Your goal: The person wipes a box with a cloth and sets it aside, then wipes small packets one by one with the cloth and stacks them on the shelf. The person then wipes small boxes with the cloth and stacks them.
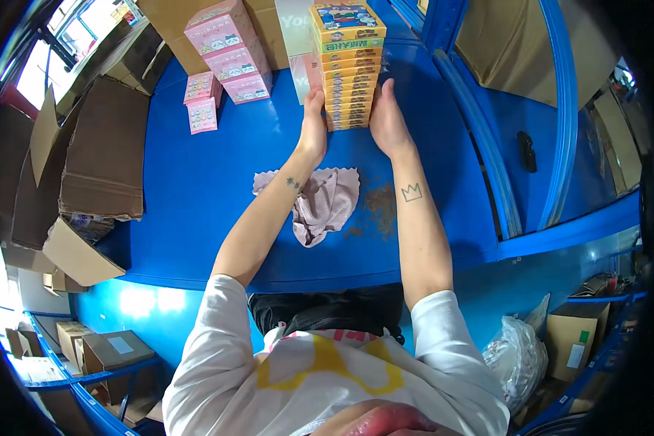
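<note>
A tall stack of yellow boxes (pixel 350 87) stands upright on the blue shelf top (pixel 196 189), towards the back. My left hand (pixel 313 129) presses against the stack's left side, and my right hand (pixel 390 123) against its right side, so the stack is held between both. The fingertips are partly hidden along the sides of the boxes. A crumpled pinkish cloth (pixel 327 203) lies below my left hand, partly under my left forearm. Brown smudges (pixel 380 211) mark the blue surface between my forearms.
Pink boxes (pixel 238 67) are stacked at the back left, with smaller pink packs (pixel 202 116) beside them. An open cardboard box (pixel 105 149) stands at the left edge. Blue metal rails (pixel 479 145) and a small black object (pixel 527 152) are on the right.
</note>
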`<state>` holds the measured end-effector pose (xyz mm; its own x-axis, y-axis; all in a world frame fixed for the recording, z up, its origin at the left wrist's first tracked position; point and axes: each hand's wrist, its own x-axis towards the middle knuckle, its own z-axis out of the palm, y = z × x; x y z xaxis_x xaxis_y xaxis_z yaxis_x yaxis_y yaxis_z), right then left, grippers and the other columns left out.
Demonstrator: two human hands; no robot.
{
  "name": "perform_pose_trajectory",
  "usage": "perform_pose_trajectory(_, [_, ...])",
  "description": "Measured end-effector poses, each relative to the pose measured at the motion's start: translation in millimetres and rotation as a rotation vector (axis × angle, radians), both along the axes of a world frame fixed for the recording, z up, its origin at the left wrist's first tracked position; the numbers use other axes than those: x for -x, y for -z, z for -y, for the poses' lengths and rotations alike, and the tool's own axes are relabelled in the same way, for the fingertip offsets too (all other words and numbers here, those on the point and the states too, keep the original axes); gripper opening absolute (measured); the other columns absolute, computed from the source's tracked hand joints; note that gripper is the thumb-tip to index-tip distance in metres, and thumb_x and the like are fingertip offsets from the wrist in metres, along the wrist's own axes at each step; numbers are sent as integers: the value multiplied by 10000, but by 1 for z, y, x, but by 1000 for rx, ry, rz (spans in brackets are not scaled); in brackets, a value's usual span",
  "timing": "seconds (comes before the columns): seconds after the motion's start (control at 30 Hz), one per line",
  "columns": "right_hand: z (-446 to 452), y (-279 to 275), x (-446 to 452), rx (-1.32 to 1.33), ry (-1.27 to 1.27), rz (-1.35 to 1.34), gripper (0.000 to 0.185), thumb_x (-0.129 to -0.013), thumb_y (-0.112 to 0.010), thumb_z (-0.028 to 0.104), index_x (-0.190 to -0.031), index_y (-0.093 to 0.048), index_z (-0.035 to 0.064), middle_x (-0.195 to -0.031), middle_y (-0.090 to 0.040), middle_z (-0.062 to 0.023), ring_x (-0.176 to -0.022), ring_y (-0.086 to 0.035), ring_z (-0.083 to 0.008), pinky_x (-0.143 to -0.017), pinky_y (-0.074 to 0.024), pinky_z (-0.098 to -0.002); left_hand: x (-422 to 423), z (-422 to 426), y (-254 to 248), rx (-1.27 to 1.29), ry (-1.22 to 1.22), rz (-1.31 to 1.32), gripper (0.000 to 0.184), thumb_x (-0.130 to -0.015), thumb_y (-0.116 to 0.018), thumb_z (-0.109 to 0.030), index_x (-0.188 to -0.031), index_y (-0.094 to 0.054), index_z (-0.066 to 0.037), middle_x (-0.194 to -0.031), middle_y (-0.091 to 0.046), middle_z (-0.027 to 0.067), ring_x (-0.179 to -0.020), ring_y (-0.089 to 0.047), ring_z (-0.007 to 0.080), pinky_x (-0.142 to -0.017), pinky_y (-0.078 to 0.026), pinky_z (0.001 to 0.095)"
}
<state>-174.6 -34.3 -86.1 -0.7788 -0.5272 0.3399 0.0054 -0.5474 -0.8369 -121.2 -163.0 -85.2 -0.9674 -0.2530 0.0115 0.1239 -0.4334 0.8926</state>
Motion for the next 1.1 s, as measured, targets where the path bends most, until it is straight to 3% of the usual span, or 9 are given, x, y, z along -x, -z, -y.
perform_pose_trajectory(0.1, [6, -1, -6, -149, 144, -35, 800, -969, -245, 675, -1494, -314, 76, -1494, -410, -128, -1328, -432, -246, -1067, -323, -386, 3, -1, 2, -8, -2, 12, 571, -984, -380, -499, -1369, -454, -83, -1395, -460, 125, -1307, -391, 264, -1114, -228, 457])
perform_pose_trajectory(0.27, [0, -1, 3, -54, 103, 33, 806, -967, -259, 677, -1499, -310, 74, -1538, -339, -144, -1395, -351, -249, -1111, -292, -386, -4, 10, -19, 253, -32, 25, 650, -949, -388, -564, -1354, -465, -61, -1390, -443, 152, -1343, -341, 286, -1130, -146, 545])
perform_pose_trajectory(0.33, [-4, -13, 8, -67, 318, -34, 882, -935, -240, 728, -1501, -298, 54, -1558, -265, -189, -1450, -208, -311, -1161, -103, -502, 1, 15, -37, 230, -47, 13, 670, -946, -386, -571, -1353, -457, -44, -1376, -439, 172, -1344, -334, 302, -1131, -132, 553])
perform_pose_trajectory(0.47, [-15, -57, -5, -26, 437, 33, 904, -920, -261, 736, -1506, -281, 49, -1569, -185, -242, -1478, -84, -349, -1152, 25, -562, 12, 24, -90, 122, -134, -21, 753, -930, -376, -600, -1347, -429, 25, -1321, -425, 249, -1349, -306, 366, -1133, -77, 584])
perform_pose_trajectory(0.53, [-15, -73, -11, -81, 392, 59, 838, -938, -271, 691, -1481, -315, 54, -1512, -268, -233, -1421, -187, -337, -1122, -70, -533, 2, 14, -126, 87, -158, -19, 774, -927, -373, -607, -1346, -422, 42, -1308, -421, 269, -1351, -299, 382, -1133, -63, 592])
perform_pose_trajectory(0.6, [-11, -90, -11, -127, 347, 75, 774, -956, -280, 646, -1455, -350, 59, -1454, -351, -224, -1363, -291, -325, -1092, -166, -503, -5, -7, -165, 53, -91, 149, 713, -957, -351, -554, -1334, -438, 44, -1253, -483, 270, -1282, -425, 357, -1112, -198, 579])
perform_pose_trajectory(0.77, [6, -124, -3, -219, 241, 98, 619, -1002, -304, 534, -1392, -436, 72, -1310, -560, -201, -1218, -550, -295, -1016, -404, -429, -5, -29, -173, 88, -101, 76, 631, -984, -322, -507, -1279, -491, 25, -1124, -578, 230, -1129, -573, 310, -1025, -365, 529])
perform_pose_trajectory(0.93, [13, -120, 9, -210, 323, 143, 502, -1030, -277, 440, -1283, -521, 82, -1168, -652, -148, -945, -672, -204, -787, -501, -309, 22, -18, -149, 142, -127, 52, 565, -1003, -298, -465, -1219, -532, 2, -1050, -632, 188, -1037, -636, 283, -957, -440, 481])
perform_pose_trajectory(1.1, [20, -128, 0, -219, 357, 175, 510, -1032, -261, 427, -1248, -545, 64, -1169, -639, -173, -932, -671, -224, -776, -502, -318, 20, -15, -148, 85, -102, 61, 559, -993, -310, -491, -1174, -551, -21, -1064, -643, 179, -1062, -639, 276, -956, -439, 493])
